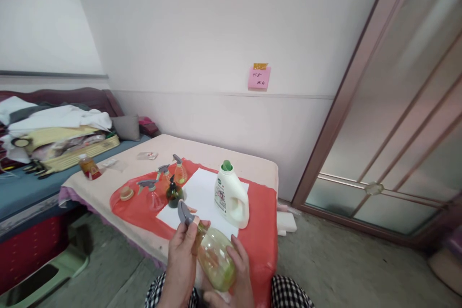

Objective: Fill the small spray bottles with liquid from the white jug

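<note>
A see-through yellow-green spray bottle (pixel 212 255) with a grey trigger head is tilted in front of me, its head towards the upper left. My left hand (pixel 182 248) is closed round the neck, just under the trigger head. Against the right side and underside of the bottle's body, my right hand (pixel 238 269) holds it with curled fingers. Beyond them a large pale detergent jug (pixel 231 197) stands upright on a white sheet (pixel 200 187), its green spout uncapped. Left of the sheet are a dark green pump bottle (pixel 174 195) and a pink spray bottle (pixel 153 197).
Two orange spray bottles (pixel 180 172) and a round tan lid (pixel 126 193) rest on the red cover (pixel 140 211). A bottle of amber liquid (pixel 89 166) stands by the table's left edge. A green stool (pixel 54 274) is at lower left; a sliding door (pixel 382 154) is on the right.
</note>
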Motion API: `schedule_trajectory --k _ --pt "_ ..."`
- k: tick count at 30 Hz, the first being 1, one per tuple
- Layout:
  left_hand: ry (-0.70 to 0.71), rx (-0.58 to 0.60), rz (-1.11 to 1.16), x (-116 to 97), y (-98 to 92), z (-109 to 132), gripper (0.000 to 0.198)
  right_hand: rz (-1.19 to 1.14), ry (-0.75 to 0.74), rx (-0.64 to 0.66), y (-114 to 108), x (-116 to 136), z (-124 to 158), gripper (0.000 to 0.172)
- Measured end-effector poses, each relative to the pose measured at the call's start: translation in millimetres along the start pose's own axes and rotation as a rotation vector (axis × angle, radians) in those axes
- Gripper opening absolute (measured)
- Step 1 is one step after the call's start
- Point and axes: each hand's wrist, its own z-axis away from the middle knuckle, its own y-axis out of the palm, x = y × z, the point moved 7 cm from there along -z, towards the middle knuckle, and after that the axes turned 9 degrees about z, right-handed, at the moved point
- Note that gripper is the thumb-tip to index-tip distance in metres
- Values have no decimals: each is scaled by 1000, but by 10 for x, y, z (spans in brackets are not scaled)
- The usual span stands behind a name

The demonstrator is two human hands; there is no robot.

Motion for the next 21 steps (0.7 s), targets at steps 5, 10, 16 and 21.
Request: schedule_trajectory --k 5,10,16,21 --pt "-41 49 43 -48 20 -1 47 161 -155 1 -58 134 -83 74" --pt "-51 104 0 -72 34 -32 41 238 -213 77 -146 180 -194 83" --pt "-81 134 -24 -47 82 -23 42 157 -214 119 -189 158 -245 86" --pt "-102 176 -51 -68 79 -24 36 -450 314 285 -64 -41 -213 70"
